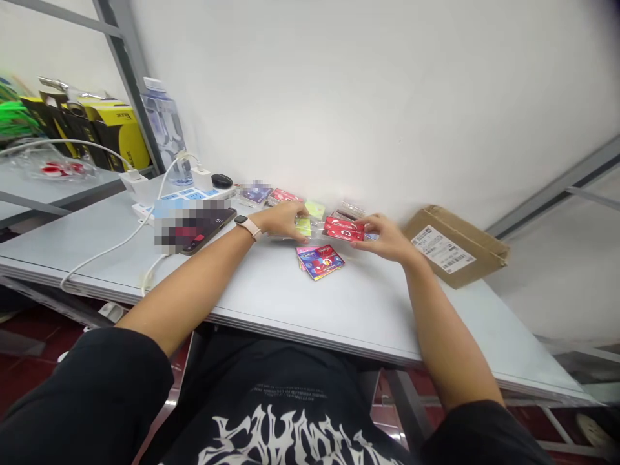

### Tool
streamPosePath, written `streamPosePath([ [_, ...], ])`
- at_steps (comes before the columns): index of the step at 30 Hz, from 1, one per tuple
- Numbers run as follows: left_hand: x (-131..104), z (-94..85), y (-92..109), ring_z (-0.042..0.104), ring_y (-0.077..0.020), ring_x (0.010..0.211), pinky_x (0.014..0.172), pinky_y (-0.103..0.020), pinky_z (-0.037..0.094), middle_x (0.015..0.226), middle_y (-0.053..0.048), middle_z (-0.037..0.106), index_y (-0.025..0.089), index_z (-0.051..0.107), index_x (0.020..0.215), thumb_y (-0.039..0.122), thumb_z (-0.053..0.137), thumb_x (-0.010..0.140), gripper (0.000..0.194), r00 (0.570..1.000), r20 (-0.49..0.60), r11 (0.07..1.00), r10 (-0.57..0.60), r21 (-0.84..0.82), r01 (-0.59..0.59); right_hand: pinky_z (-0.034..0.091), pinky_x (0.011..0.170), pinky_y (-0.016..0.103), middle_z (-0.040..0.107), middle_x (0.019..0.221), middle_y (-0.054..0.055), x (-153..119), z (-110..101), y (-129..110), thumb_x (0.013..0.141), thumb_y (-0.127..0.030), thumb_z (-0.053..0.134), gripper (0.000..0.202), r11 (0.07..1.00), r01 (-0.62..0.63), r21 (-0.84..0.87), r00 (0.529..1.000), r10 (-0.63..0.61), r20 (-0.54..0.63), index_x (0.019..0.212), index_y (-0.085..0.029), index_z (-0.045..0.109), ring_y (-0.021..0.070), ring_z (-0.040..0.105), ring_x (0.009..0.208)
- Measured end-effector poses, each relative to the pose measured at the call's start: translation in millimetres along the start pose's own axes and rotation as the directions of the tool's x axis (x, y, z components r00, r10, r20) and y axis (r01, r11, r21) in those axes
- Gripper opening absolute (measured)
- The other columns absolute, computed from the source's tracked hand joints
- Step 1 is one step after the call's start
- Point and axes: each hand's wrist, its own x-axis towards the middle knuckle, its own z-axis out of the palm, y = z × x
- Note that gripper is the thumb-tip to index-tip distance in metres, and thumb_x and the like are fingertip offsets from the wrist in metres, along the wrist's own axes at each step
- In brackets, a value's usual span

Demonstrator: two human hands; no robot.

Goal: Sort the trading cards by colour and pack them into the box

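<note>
My right hand (385, 239) pinches a red printed card (343, 228) by its right edge, with thumb below and fingers above. Closed around a yellow-green card (303, 226) is my left hand (285, 221), which wears a pink-strapped watch; whether more cards lie under it I cannot tell. Clear plastic shows between the two hands. On the table in front of them lies a small fanned pile of cards (322, 261), a blue and red one on top. Behind the hands, against the wall, are several card stacks, among them a purple-blue stack (256, 192) and a red stack (285, 196).
A labelled cardboard box (455, 245) leans at the right by the wall. To the left are a phone (208, 230), a power strip (186, 197) with white cables, a black mouse-like object (222, 181) and a water bottle (167, 132). Yellow-black boxes (121, 132) stand on the neighbouring shelf.
</note>
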Motion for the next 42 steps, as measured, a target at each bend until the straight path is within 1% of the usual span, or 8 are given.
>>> streamPosePath([
  [4, 0, 1.0, 1, 0.065, -0.0357, 0.123, 0.106, -0.044, 0.052, 0.139, -0.021, 0.068, 0.01, 0.063, 0.135, 0.063, 0.079, 0.064, 0.089, 1.0, -0.003, 1.0, 0.015, 0.007, -0.015, 0.059, 0.101, 0.054, 0.067, 0.12, 0.011, -1, 2, -6, 0.076, -0.051, 0.093, 0.055, 0.999, 0.028, -0.022, 0.999, -0.027, 0.036, 0.125, -0.029, 0.079, 0.0337, 0.071, 0.109],
  [10, 1, 3.7, 4, 0.065, -0.0353, 0.123, 0.106, -0.043, 0.051, 0.138, -0.02, 0.068, 0.01, 0.065, 0.135, 0.06, 0.081, 0.066, 0.087, 0.998, 0.011, 0.998, 0.056, 0.021, -0.056, 0.059, 0.103, 0.057, 0.07, 0.129, 0.012, 0, 13, -10, 0.077, -0.051, 0.093, 0.057, 0.997, 0.051, 0.063, 0.996, -0.055, 0.065, 0.126, -0.028, 0.077, 0.0344, 0.074, 0.108],
  [20, -1, 2.5, 14, 0.067, -0.0344, 0.121, 0.102, -0.04, 0.052, 0.134, -0.016, 0.071, 0.014, 0.069, 0.13, 0.064, 0.082, 0.066, 0.083, 0.997, 0.015, 0.997, 0.078, 0.016, -0.078, 0.056, 0.115, 0.056, 0.07, 0.147, 0.012, 1, 43, -20, 0.091, -0.053, 0.079, 0.055, 0.944, 0.178, 0.278, 0.979, -0.198, 0.047, 0.139, -0.027, 0.068, 0.0347, 0.07, 0.131],
  [24, 0, 2.9, 13, 0.067, -0.0338, 0.12, 0.103, -0.04, 0.052, 0.134, -0.017, 0.071, 0.011, 0.068, 0.132, 0.064, 0.083, 0.065, 0.086, 0.997, 0.008, 0.997, 0.073, 0.005, -0.074, 0.059, 0.11, 0.056, 0.07, 0.146, 0.013, 3, 49, -22, 0.095, -0.052, 0.075, 0.05, 0.955, 0.238, 0.176, 0.971, -0.237, -0.029, 0.137, -0.027, 0.07, 0.0354, 0.071, 0.129],
  [28, 1, 4.0, 11, 0.067, -0.0329, 0.117, 0.1, -0.041, 0.053, 0.132, -0.018, 0.071, 0.011, 0.067, 0.13, 0.065, 0.083, 0.065, 0.087, 0.998, -0.008, 0.998, 0.067, 0.004, -0.067, 0.064, 0.096, 0.054, 0.081, 0.119, 0.012, 4, 53, -23, 0.096, -0.048, 0.07, 0.031, 0.982, 0.177, 0.067, 0.972, -0.164, -0.17, 0.115, -0.025, 0.078, 0.0325, 0.077, 0.105],
  [30, 1, 4.3, 10, 0.067, -0.033, 0.117, 0.101, -0.041, 0.053, 0.132, -0.017, 0.071, 0.012, 0.068, 0.13, 0.065, 0.083, 0.065, 0.085, 0.998, -0.012, 0.998, 0.065, 0.01, -0.065, 0.063, 0.096, 0.052, 0.083, 0.113, 0.01, 2, 55, -27, 0.098, -0.045, 0.066, 0.025, 0.982, 0.174, 0.077, 0.974, -0.16, -0.16, 0.109, -0.026, 0.079, 0.0319, 0.078, 0.105],
  [35, 0, 4.6, 11, 0.066, -0.0348, 0.12, 0.104, -0.043, 0.052, 0.134, -0.019, 0.07, 0.01, 0.067, 0.13, 0.066, 0.082, 0.065, 0.087, 0.997, -0.008, 0.997, 0.07, 0.028, -0.07, 0.059, 0.105, 0.051, 0.081, 0.124, 0.007, -3, 58, -39, 0.101, -0.04, 0.062, 0.024, 0.962, 0.243, 0.125, 0.97, -0.24, -0.039, 0.114, -0.027, 0.078, 0.0311, 0.076, 0.118],
  [42, 0, 4.0, 11, 0.066, -0.0344, 0.121, 0.102, -0.041, 0.052, 0.135, -0.019, 0.07, 0.011, 0.066, 0.13, 0.064, 0.082, 0.066, 0.085, 0.998, -0.018, 0.998, 0.067, 0.009, -0.067, 0.06, 0.102, 0.051, 0.083, 0.119, 0.01, -1, 57, -35, 0.1, -0.037, 0.061, 0.024, 0.984, 0.173, 0.05, 0.977, -0.165, -0.132, 0.111, -0.024, 0.077, 0.0323, 0.076, 0.114],
])
